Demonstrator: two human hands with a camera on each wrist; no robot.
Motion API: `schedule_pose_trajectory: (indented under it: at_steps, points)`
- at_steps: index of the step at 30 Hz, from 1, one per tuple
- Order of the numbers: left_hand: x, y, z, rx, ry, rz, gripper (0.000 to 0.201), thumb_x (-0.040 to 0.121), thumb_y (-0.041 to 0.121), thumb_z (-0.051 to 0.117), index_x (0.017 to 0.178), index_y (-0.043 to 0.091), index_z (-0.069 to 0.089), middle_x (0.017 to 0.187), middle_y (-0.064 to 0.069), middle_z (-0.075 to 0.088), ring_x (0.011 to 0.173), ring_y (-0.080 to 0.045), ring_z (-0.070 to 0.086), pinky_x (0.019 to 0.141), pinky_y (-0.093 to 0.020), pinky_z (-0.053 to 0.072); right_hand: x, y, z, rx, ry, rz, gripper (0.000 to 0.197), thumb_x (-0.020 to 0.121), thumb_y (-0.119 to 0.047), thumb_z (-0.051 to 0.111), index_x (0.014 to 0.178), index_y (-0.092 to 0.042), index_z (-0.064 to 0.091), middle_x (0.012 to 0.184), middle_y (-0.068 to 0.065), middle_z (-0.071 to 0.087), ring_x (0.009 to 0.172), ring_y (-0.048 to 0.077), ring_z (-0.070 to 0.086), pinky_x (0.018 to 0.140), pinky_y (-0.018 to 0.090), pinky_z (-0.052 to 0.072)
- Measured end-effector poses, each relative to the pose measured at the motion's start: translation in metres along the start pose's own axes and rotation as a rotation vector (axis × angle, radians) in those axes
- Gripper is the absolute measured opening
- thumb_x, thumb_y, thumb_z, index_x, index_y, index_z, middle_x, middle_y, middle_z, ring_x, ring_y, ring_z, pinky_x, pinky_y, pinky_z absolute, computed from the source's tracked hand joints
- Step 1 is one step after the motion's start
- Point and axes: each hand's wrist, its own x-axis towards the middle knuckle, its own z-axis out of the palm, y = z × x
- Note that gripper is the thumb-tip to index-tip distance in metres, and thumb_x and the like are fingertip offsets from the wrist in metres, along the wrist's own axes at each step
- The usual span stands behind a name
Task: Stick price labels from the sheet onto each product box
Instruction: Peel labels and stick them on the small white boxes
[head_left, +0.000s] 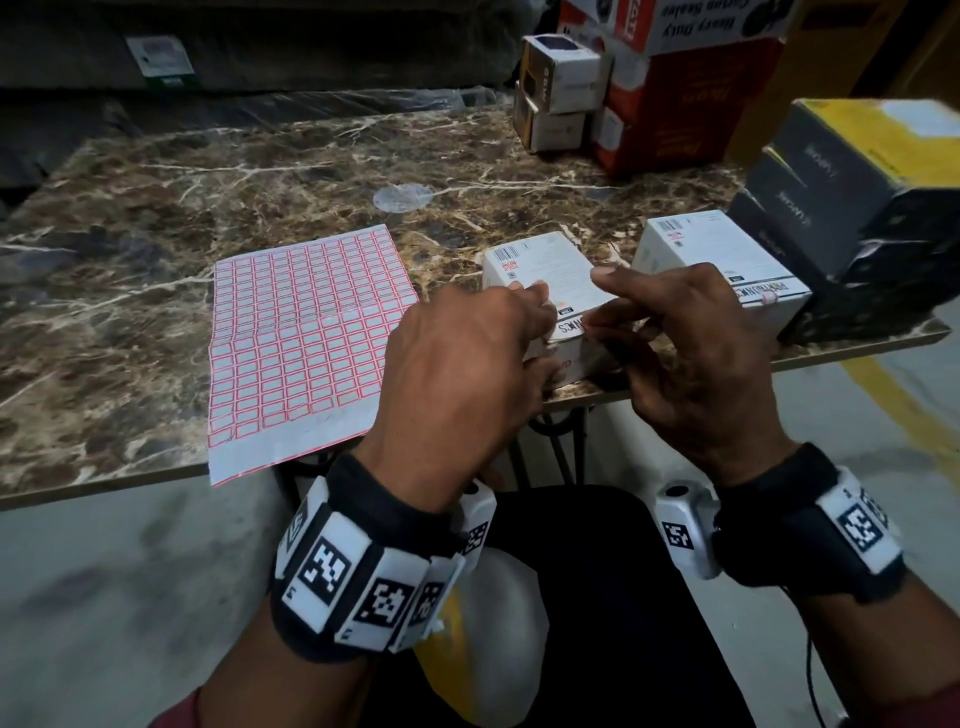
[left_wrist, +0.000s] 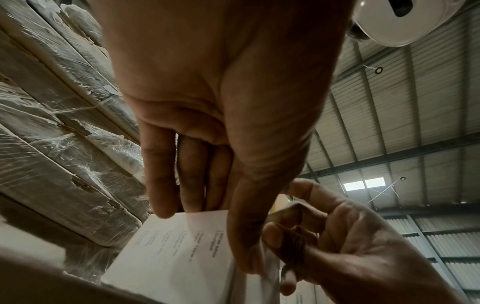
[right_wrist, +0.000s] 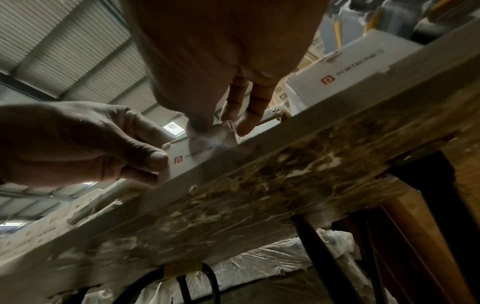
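Hands at work: the left hand (head_left: 457, 358) clamps the near white box (head_left: 540, 270) steady at the table's (head_left: 311, 171) near edge while the right hand (head_left: 680, 358) pinches a label (head_left: 586, 326) onto it; the label sheet (head_left: 306, 332) lies left.

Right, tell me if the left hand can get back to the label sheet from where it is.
Probably yes. The left hand grips the near white box, and the label sheet lies flat just to its left on the table. Nothing stands between them; it only needs to let go first.
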Motion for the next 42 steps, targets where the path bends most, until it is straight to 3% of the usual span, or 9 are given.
schedule_pose_trajectory:
  at_steps: [5, 8, 12, 19, 24, 29, 36, 39, 42]
  points:
    - [-0.002, -0.002, 0.002, -0.032, 0.021, -0.004, 0.038, 0.077, 0.051, 0.073, 0.109, 0.031, 0.081, 0.12, 0.005, 0.077, 0.114, -0.029, 0.072, 0.087, -0.05, 0.061, -0.003, 0.006, 0.0, 0.001, -0.03, 0.021, 0.02, 0.097, -0.012, 0.077, 0.117, -0.01, 0.077, 0.106, 0.003, 0.076, 0.097, 0.031, 0.062, 0.085, 0.038, 0.05]
    - [-0.003, -0.001, 0.002, -0.069, 0.055, -0.005, 0.038, 0.079, 0.051, 0.075, 0.111, 0.032, 0.081, 0.125, 0.01, 0.074, 0.115, -0.028, 0.072, 0.087, -0.048, 0.061, 0.002, 0.004, -0.001, 0.094, -0.06, 0.137, 0.027, 0.087, -0.027, 0.09, 0.111, -0.015, 0.081, 0.111, 0.004, 0.07, 0.105, 0.028, 0.063, 0.08, 0.032, 0.053]
    - [-0.002, -0.003, 0.002, -0.053, 0.045, -0.02, 0.038, 0.077, 0.04, 0.088, 0.113, 0.032, 0.08, 0.129, 0.012, 0.072, 0.119, -0.025, 0.071, 0.09, -0.045, 0.06, 0.01, 0.006, -0.004, 0.212, -0.07, 0.183, 0.016, 0.093, -0.024, 0.081, 0.106, -0.014, 0.083, 0.111, 0.005, 0.069, 0.108, 0.021, 0.068, 0.088, 0.033, 0.056]
    - [-0.003, -0.003, 0.003, -0.059, 0.066, -0.042, 0.039, 0.076, 0.039, 0.088, 0.114, 0.033, 0.08, 0.126, 0.009, 0.074, 0.12, -0.02, 0.07, 0.093, -0.044, 0.06, 0.006, 0.012, -0.002, 0.112, -0.099, 0.112, 0.015, 0.091, -0.008, 0.083, 0.106, -0.009, 0.082, 0.113, 0.005, 0.07, 0.107, 0.027, 0.065, 0.09, 0.036, 0.054]
    - [-0.003, -0.003, 0.002, -0.073, 0.064, -0.054, 0.043, 0.076, 0.041, 0.089, 0.117, 0.034, 0.079, 0.126, 0.009, 0.074, 0.122, -0.017, 0.068, 0.095, -0.043, 0.058, 0.005, 0.005, -0.008, 0.169, -0.09, 0.186, 0.037, 0.088, -0.031, 0.086, 0.12, -0.014, 0.078, 0.116, 0.002, 0.071, 0.112, 0.021, 0.066, 0.085, 0.027, 0.057]
    - [-0.003, -0.003, 0.004, -0.09, 0.059, -0.074, 0.046, 0.074, 0.042, 0.089, 0.117, 0.034, 0.078, 0.124, 0.009, 0.075, 0.12, -0.021, 0.07, 0.095, -0.044, 0.058, 0.006, 0.008, -0.001, 0.151, -0.039, 0.173, 0.015, 0.095, -0.023, 0.081, 0.107, -0.014, 0.084, 0.11, 0.001, 0.073, 0.107, 0.023, 0.067, 0.09, 0.04, 0.055]
    - [-0.006, 0.002, 0.009, -0.071, 0.094, -0.072, 0.039, 0.075, 0.037, 0.088, 0.113, 0.031, 0.08, 0.125, 0.009, 0.075, 0.116, -0.025, 0.072, 0.093, -0.043, 0.06, -0.003, -0.009, -0.004, 0.087, -0.042, 0.219, 0.024, 0.091, -0.005, 0.08, 0.113, -0.014, 0.082, 0.119, 0.0, 0.071, 0.116, 0.023, 0.064, 0.098, 0.023, 0.05]
    - [-0.017, 0.003, 0.019, -0.074, 0.151, -0.015, 0.043, 0.084, 0.032, 0.081, 0.126, 0.027, 0.075, 0.139, 0.007, 0.068, 0.12, -0.024, 0.069, 0.094, -0.042, 0.059, -0.003, -0.025, -0.002, 0.036, -0.003, 0.223, 0.024, 0.09, -0.021, 0.084, 0.113, -0.014, 0.082, 0.119, 0.002, 0.072, 0.114, 0.025, 0.064, 0.087, 0.026, 0.055]
    - [-0.032, 0.001, 0.022, -0.158, 0.24, -0.013, 0.06, 0.086, 0.033, 0.078, 0.144, 0.026, 0.063, 0.151, 0.002, 0.058, 0.131, -0.018, 0.063, 0.099, -0.039, 0.057, 0.001, -0.024, 0.004, -0.062, -0.004, 0.198, 0.025, 0.087, -0.019, 0.087, 0.112, -0.015, 0.082, 0.118, 0.006, 0.073, 0.111, 0.032, 0.063, 0.094, 0.031, 0.048]
